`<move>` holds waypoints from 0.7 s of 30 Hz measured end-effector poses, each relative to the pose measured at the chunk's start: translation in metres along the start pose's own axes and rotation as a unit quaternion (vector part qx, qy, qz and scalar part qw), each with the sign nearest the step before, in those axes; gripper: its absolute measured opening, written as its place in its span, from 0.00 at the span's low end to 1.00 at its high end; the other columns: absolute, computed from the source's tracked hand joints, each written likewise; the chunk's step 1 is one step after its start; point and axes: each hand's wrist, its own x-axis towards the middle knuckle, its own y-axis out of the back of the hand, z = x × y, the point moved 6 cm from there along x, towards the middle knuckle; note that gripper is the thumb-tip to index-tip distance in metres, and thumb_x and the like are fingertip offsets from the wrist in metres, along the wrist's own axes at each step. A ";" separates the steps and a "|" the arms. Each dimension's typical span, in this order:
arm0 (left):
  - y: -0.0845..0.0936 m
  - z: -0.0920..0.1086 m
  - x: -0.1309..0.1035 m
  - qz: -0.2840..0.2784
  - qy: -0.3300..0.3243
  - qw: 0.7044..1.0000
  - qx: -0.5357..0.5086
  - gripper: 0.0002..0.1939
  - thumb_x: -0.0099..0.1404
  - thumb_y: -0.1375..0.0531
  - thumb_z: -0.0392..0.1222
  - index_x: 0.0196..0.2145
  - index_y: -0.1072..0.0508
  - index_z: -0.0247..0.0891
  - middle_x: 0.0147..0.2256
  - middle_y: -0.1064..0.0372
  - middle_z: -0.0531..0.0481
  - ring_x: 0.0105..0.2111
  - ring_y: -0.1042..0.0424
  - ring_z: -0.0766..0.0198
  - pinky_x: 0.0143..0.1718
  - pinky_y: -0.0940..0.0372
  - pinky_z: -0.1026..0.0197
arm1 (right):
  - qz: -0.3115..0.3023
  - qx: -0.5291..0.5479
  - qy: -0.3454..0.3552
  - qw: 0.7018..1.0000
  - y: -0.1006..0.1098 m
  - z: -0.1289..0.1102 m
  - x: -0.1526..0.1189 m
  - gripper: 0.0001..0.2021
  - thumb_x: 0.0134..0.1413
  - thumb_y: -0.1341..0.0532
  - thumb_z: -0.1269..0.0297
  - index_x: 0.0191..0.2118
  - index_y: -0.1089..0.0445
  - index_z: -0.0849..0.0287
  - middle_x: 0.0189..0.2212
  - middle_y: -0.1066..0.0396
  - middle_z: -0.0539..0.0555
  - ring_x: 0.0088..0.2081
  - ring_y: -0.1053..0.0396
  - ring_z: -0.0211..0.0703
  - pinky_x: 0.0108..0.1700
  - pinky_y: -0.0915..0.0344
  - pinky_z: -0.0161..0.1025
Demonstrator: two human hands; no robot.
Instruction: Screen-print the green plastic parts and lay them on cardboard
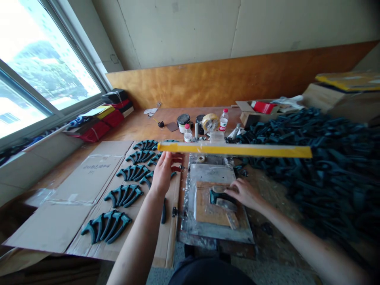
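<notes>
My left hand point(164, 172) is closed at the left end of a long, yellow-edged frame point(237, 150), which I see edge-on. This raised frame looks like a screen-printing frame and spans above a metal base plate point(213, 170). On the plate lies a wooden jig point(204, 209), with a dark green curved plastic handle point(220, 195) set in it. The fingers of my right hand point(245, 193) pinch the right part of that handle. Fanned rows of similar handles point(108, 225) lie on a cardboard sheet point(74, 206) to the left.
A large heap of dark green parts point(308, 170) fills the right side. Behind the frame stand a paint tub point(183, 123), a tape roll point(211, 123) and red-capped bottles point(223, 120). Cardboard boxes point(335, 101) are at the back right; red binders point(92, 128) lie under the window.
</notes>
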 end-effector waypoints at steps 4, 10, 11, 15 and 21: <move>-0.008 -0.012 -0.005 0.052 0.003 0.998 -0.045 0.26 0.61 0.44 0.62 0.49 0.33 0.42 0.40 0.26 0.47 0.34 0.27 0.65 0.26 0.35 0.67 | -0.050 -0.047 -0.010 0.998 -0.041 -0.022 -0.019 0.09 0.57 0.41 0.59 0.30 0.36 0.58 0.32 0.31 0.56 0.36 0.31 0.47 0.38 0.38 0.39; -0.052 -0.155 -0.130 -0.099 0.397 0.911 -0.046 0.33 0.55 0.41 0.66 0.45 0.28 0.34 0.41 0.25 0.35 0.37 0.24 0.52 0.24 0.34 0.62 | 0.069 -0.001 -0.020 0.997 -0.027 -0.102 -0.042 0.05 0.63 0.46 0.64 0.36 0.38 0.58 0.33 0.32 0.55 0.37 0.33 0.46 0.39 0.38 0.39; -0.053 -0.169 -0.143 -0.089 0.408 0.905 -0.077 0.32 0.55 0.41 0.66 0.43 0.28 0.34 0.42 0.25 0.35 0.40 0.25 0.51 0.28 0.32 0.60 | 0.066 0.008 0.036 0.997 -0.028 -0.120 -0.046 0.04 0.62 0.45 0.65 0.37 0.37 0.58 0.35 0.32 0.55 0.39 0.34 0.46 0.41 0.38 0.40; 0.003 -0.196 -0.145 0.038 0.384 0.922 -0.042 0.27 0.54 0.40 0.63 0.38 0.29 0.35 0.36 0.24 0.41 0.31 0.24 0.57 0.25 0.34 0.62 | 0.052 0.026 0.119 0.991 -0.008 -0.091 -0.044 0.02 0.61 0.43 0.65 0.37 0.35 0.56 0.37 0.33 0.53 0.41 0.35 0.45 0.45 0.38 0.41; 0.177 -0.224 -0.120 0.146 0.368 0.869 0.298 0.26 0.61 0.54 0.66 0.25 0.34 0.39 0.19 0.29 0.48 0.17 0.30 0.57 0.19 0.40 0.60 | 0.247 -0.167 -0.316 0.901 0.101 0.172 -0.047 0.16 0.54 0.42 0.65 0.47 0.33 0.67 0.42 0.35 0.68 0.46 0.38 0.61 0.45 0.38 0.52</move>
